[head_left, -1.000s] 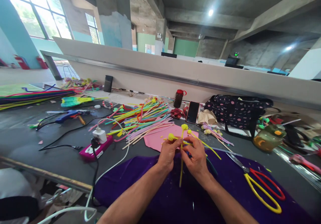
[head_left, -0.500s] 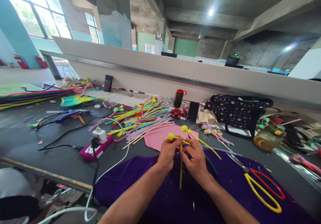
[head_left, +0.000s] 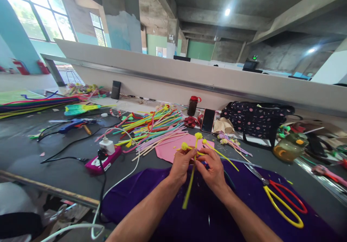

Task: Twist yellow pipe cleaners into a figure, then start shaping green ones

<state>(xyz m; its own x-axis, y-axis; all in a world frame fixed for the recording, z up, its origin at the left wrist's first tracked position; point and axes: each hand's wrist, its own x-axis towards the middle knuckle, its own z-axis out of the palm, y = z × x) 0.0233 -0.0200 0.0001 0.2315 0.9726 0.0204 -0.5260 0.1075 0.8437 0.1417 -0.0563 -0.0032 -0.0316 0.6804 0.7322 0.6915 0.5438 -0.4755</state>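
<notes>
Both hands meet over the purple cloth (head_left: 151, 188) at the table's front. My left hand (head_left: 181, 164) pinches yellow pipe cleaners (head_left: 189, 188) between thumb and fingers; two of them end in small round yellow heads (head_left: 198, 135). From the grip one stem hangs down toward me, tilted to the left. My right hand (head_left: 210, 165) is closed at the same crossing of stems, its fingertips pressed on a yellow stem. Just beyond the hands, another yellow pipe cleaner with a round head (head_left: 222, 156) lies across a pink sheet (head_left: 165, 151) and the cloth.
Scissors (head_left: 267, 184) with red and yellow handles lie right of my hands. Loose coloured pipe cleaners (head_left: 157, 126) are heaped behind. Leftward are a purple power strip (head_left: 93, 164), its cables and a glue gun (head_left: 72, 126). A phone (head_left: 208, 121), bottle (head_left: 193, 106) and dark bag (head_left: 255, 122) stand at the back.
The hanging yellow stem has swung from nearly upright to a slant, its lower end moving left. My right fingers have shifted slightly at the crossing. The rest keeps its place.
</notes>
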